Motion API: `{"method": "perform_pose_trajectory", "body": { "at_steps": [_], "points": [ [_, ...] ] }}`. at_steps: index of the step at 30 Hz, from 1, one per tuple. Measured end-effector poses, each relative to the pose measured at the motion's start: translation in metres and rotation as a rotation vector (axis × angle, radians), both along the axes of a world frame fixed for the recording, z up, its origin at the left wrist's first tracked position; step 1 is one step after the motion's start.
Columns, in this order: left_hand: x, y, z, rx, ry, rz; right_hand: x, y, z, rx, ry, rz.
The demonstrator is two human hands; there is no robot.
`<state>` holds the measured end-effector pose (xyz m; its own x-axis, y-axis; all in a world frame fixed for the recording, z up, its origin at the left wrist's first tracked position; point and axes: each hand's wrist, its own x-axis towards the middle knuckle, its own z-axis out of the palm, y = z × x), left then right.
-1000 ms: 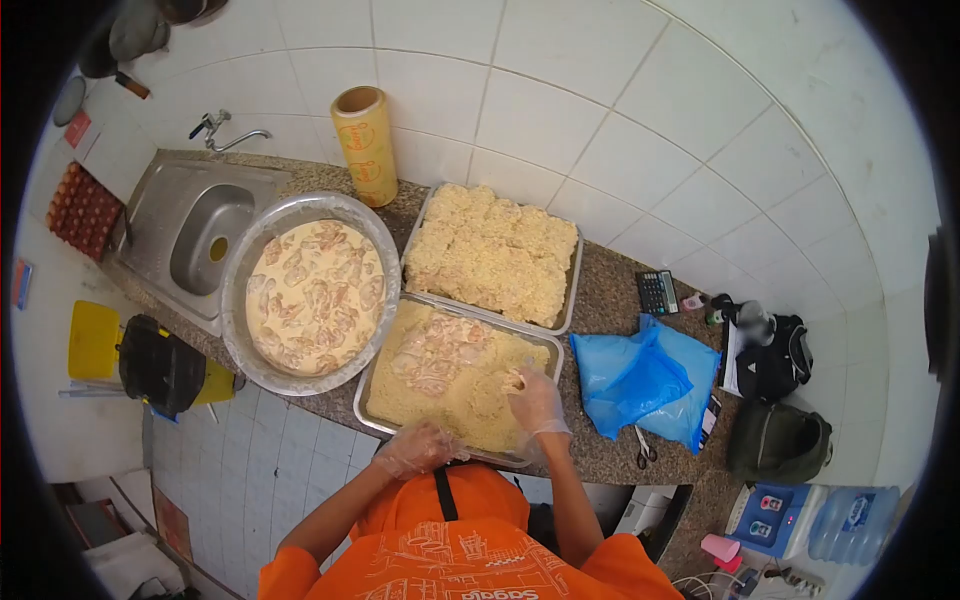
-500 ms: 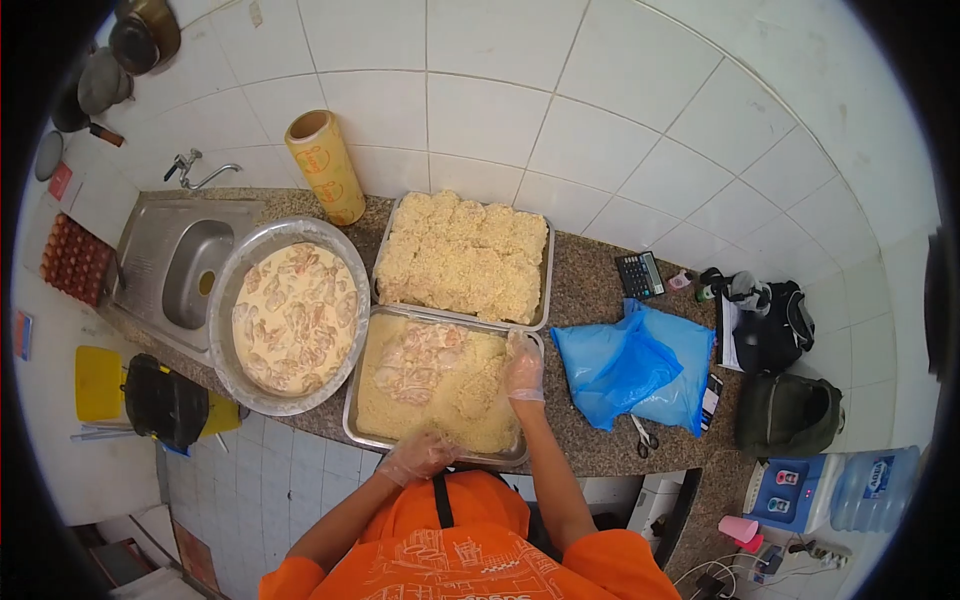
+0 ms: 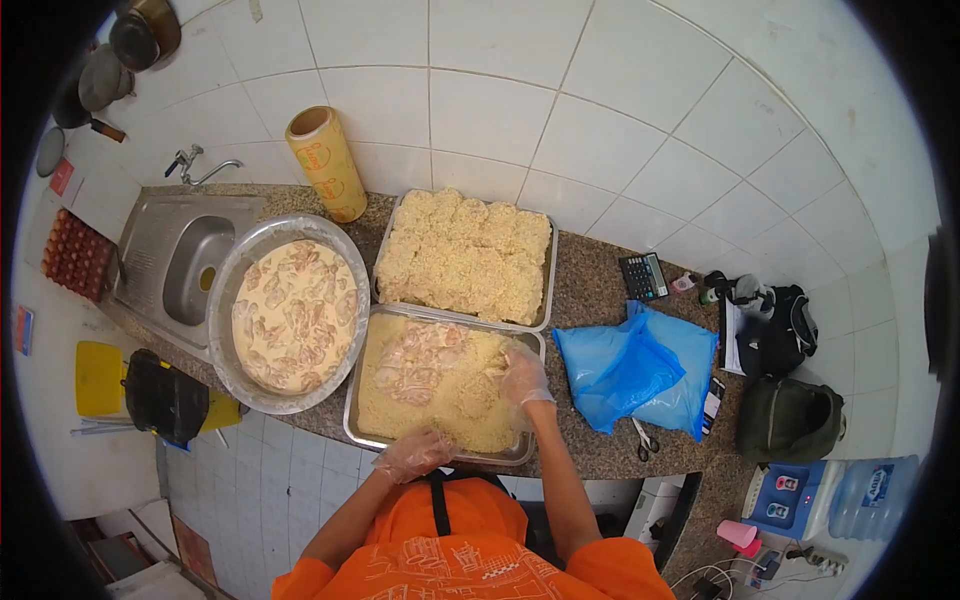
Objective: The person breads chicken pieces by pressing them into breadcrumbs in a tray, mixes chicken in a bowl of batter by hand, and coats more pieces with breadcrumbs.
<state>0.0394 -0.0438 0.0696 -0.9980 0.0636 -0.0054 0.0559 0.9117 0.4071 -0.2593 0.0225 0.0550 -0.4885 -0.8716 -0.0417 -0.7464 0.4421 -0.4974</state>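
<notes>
My right hand [image 3: 524, 376], in a clear plastic glove, reaches into the right side of the metal tray of crumbs [image 3: 352, 425]; its fingertips are bent down at the crumbs. Pieces of raw chicken [image 3: 418, 358] lie in the tray's upper left. My left hand [image 3: 415, 454], also gloved, rests at the tray's near edge, its fingers curled; what they hold, if anything, is hidden. Behind stands a second tray [image 3: 552, 290] full of breaded pieces [image 3: 465, 255]. To the left is a large metal bowl [image 3: 220, 350] with chicken in pale batter [image 3: 298, 315].
Left of the bowl are a sink [image 3: 195, 270] and an egg tray [image 3: 77, 255]. A film roll [image 3: 328, 165] stands behind. On the right lie a blue bag [image 3: 640, 365], scissors [image 3: 646, 440], a calculator [image 3: 643, 276], dark bags [image 3: 790, 420] and a water dispenser [image 3: 790, 500].
The view has shifted. My right hand went from the crumbs to the tray's far right corner, then came back down over the crumbs. My left hand stayed by the near edge.
</notes>
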Motion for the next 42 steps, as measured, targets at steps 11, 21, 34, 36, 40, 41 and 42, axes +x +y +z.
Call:
{"method": "perform_pose_trajectory", "body": {
  "at_steps": [11, 21, 34, 36, 40, 41, 42],
  "points": [
    [0.011, -0.009, -0.041, -0.045, -0.027, -0.008, 0.008, -0.025, 0.013, -0.046, -0.159, -0.135],
    [0.014, -0.006, -0.031, -0.021, 0.03, 0.064, -0.007, -0.02, 0.017, 0.341, -0.08, 0.042],
    [0.004, -0.05, 0.052, 0.035, -0.102, 0.56, 0.054, 0.015, 0.11, -0.065, -0.079, 0.028],
    [-0.002, -0.055, 0.062, 0.103, 0.005, 0.599, 0.059, 0.012, 0.12, -0.108, -0.042, 0.022],
    [-0.014, -0.063, 0.064, 0.287, 0.313, 0.665, 0.05, 0.003, 0.143, -0.123, -0.021, 0.011],
    [-0.022, -0.069, 0.061, 0.418, 0.413, 0.692, 0.041, -0.003, 0.152, -0.108, -0.021, 0.014],
    [-0.032, -0.074, 0.054, 0.551, 0.511, 0.715, 0.031, -0.007, 0.161, -0.123, -0.019, 0.041]
  ]
}}
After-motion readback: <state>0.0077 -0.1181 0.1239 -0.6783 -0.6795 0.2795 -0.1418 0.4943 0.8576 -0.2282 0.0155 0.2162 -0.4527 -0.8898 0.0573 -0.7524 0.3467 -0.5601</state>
